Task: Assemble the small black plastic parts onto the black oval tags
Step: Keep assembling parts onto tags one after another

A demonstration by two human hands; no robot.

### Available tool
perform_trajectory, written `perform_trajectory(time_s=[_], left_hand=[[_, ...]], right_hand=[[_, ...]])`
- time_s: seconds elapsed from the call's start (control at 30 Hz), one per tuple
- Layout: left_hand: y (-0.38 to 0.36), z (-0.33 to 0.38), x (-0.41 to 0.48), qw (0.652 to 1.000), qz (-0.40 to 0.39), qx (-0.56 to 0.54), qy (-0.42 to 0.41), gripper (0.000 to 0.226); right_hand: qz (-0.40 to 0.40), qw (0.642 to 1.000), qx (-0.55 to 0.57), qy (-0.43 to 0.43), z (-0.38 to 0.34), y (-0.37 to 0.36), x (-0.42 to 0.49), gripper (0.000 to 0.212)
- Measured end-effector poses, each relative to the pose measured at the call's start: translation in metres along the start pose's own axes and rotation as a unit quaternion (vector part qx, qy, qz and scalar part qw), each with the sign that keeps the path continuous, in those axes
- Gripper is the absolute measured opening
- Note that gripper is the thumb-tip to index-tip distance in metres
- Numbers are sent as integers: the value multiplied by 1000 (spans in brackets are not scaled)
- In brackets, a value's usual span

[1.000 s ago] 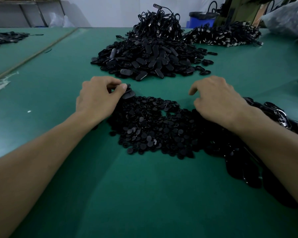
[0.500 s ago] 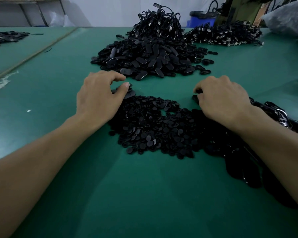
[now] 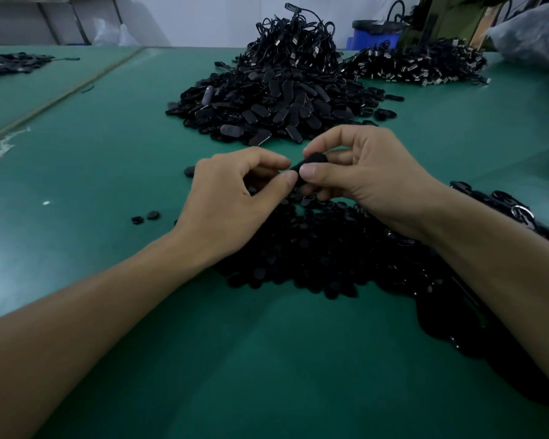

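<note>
Head view, fitting step. The right hand (image 3: 371, 182) pinches one black oval plastic tag (image 3: 314, 160) between thumb and curled forefinger. The tag is held clear of the green bench (image 3: 140, 153), above the far margin of the pile of small round black plastic parts (image 3: 314, 248) that lies toward the near edge. The left hand (image 3: 232, 198), its other fingers curled under, closes thumb and forefinger on the tag's left end. Whether a small part sits between those fingertips cannot be told, as they hide it.

Orientation: the tag's long axis runs roughly parallel to the bench's near edge. It is tilted slightly, with the left end lower and pointing at the left fingertips and the right end buried in the right grip. Which face is turned up cannot be made out.

Technique, as judged: the right hand should steady the tag by its edges and leave the seating point uncovered. The left hand should bring the part square to the tag and press straight in, since a skewed part would probably jam or spring away. Working low over the pile would let a dropped part fall back among its own kind.

Also shown: a heap of loose black oval tags (image 3: 267, 103) toward the far edge, a heap of corded tags (image 3: 415, 64) near the far right corner, and two stray parts (image 3: 145, 217) left of the pile.
</note>
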State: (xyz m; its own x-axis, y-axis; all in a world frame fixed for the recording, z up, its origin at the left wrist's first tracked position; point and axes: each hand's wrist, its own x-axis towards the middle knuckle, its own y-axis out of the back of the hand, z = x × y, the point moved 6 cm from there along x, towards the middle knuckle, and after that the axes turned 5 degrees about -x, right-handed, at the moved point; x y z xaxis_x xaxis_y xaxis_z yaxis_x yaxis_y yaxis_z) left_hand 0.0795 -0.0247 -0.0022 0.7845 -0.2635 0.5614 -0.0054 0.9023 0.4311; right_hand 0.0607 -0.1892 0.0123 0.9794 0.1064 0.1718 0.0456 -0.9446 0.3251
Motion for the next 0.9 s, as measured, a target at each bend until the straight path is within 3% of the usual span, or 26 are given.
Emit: perform_trajectory(time_s=[0.27,0.47,0.9], left_hand=[[1,-3,0,999,-10,-39,-5,11],[5,-8,3,996,2,-92,19,8],[9,-6,3,989,19,-142,29,25]], right_hand=[[64,998,12,26,9,8,5,4],[43,998,23,40,12,5,6,9],[39,997,-19,60,7,2,3,12]])
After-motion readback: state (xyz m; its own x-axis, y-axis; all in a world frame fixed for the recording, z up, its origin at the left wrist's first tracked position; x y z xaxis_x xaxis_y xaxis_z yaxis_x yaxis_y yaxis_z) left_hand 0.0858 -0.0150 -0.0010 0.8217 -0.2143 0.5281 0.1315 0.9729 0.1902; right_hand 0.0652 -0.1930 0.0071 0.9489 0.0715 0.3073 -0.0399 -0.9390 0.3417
